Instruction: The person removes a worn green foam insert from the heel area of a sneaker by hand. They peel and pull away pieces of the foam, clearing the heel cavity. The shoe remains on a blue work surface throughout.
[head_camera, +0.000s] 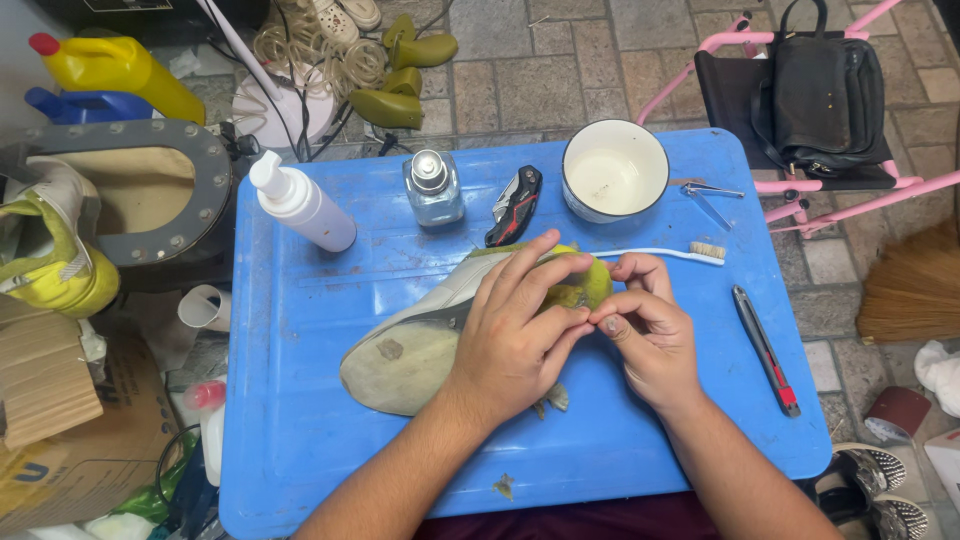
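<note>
Shoe (415, 345), white and worn, lying on its side near the middle of the blue table (300, 440), dirty sole turned toward the left, yellow-green portion (590, 288) at the far end under the fingers. Left hand (515, 335) laid flat over the upper of the shoe, fingers spread and pressing down, not curled into a fist. Right hand (650, 335) just beside it on the right, fingertips drawn together in a pinch against the yellow-green part of the shoe; whether anything small sits between them cannot be told. Small scraps of debris (553, 400) on the table at the near edge of the shoe, one more scrap (505, 487) closer to the front rim.

Toothbrush (690, 252) with white handle lying just beyond the right hand, bristles to the right. Utility knife (766, 350), dark with red tip, well to the right of the hand. Along the far edge, from left to right: white squeeze bottle (300, 205) lying tilted, small clear glass bottle (433, 188) upright, black and red folding tool (515, 205), white enamel bowl (614, 170) with dark rim, metal nail clipper (712, 195). Pink folding chair (800, 110) with black bag (825, 95) beyond the right corner of the table; yellow jug (115, 70) on the floor to the upper left.
</note>
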